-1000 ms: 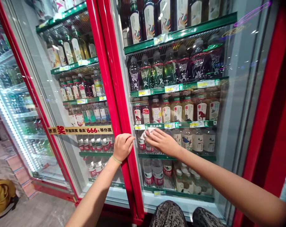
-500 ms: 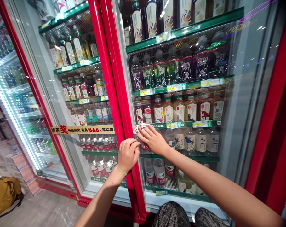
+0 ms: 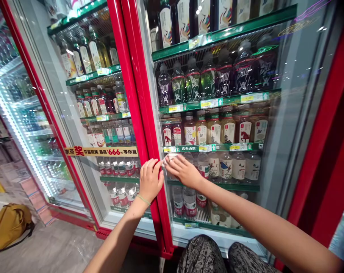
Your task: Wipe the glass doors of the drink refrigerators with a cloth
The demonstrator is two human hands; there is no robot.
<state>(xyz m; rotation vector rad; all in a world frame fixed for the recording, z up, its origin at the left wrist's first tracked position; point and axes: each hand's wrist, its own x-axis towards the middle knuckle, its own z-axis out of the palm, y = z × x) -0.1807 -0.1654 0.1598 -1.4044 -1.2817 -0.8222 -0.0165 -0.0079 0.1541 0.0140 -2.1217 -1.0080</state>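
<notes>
Pressing a crumpled white wipe (image 3: 169, 159) to the inside-facing glass door (image 3: 277, 125) of a drinks fridge: fig. shows the wipe bunched under the fingertips (image 3: 172, 163) of the R hand (image 3: 183, 171), fingers curled together & clamped on it, wipe's corner poking out toward the L side of the grip. Wipe sits on the glass just below a green shelf edge (image 3: 211, 148) w/ yellow price tags.

L hand (image 3: 150, 181), fingers apart, rests on the red door frame (image 3: 142, 132) just beside the R hand, not touching it; thin pale band (image 3: 143, 200) on L wrist.

Above grip: bottled drinks w/ white-and-red labels (image 3: 214, 131), then purple & green bottles (image 3: 206, 77), dark bottles w/ white labels (image 3: 183, 22) on top shelf. Below grip: clear water bottles w/ red labels (image 3: 189, 201).

L of frame: second door, yellow promo strip (image 3: 101, 151). Far L on floor: mustard-yellow bag (image 3: 10, 227). Below hands: person's patterned trousers (image 3: 202, 256).
</notes>
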